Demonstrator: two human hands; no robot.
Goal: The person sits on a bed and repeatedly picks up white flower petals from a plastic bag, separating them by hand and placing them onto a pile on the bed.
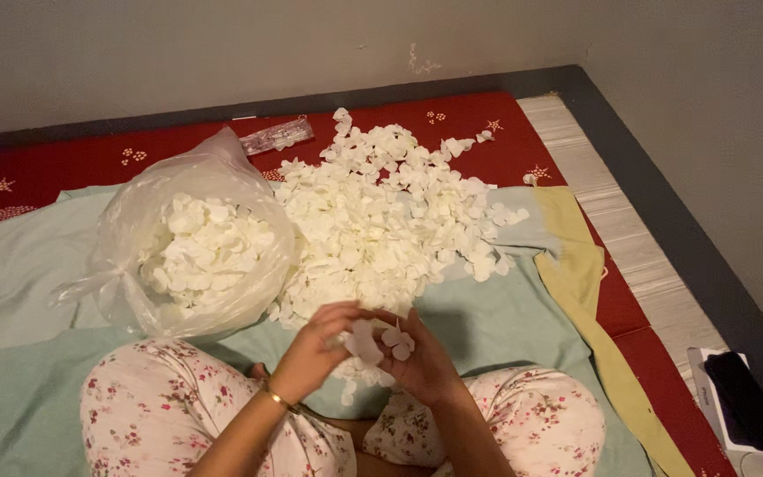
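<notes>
While a person sits cross-legged on a pale green sheet (37, 283), both hands meet low in front of the knees, working with white fabric petals. Left hand (311, 349), a thin gold bangle (277, 397) at its wrist, is curled with fingertips pinched on a petal (362, 340). Right hand (421, 358) is cupped and half closed beneath, cradling a few more petals (397, 340) against its fingers.

Just beyond the hands, a broad loose heap of petals (381, 221) spreads across the sheet and onto a red mat (64, 163) behind it. Left of the heap, touching its edge, stands a clear plastic bag (196, 247), open at the top and well filled with petals.

My judgement is that stuck petals are being pulled apart or sorted one at a time. Doing that calls for a light fingertip pinch, so thin fabric peels away singly without creasing.

A small clear packet (275, 137) lies near the wall; a dark phone-like thing (744, 397) rests far right.
</notes>
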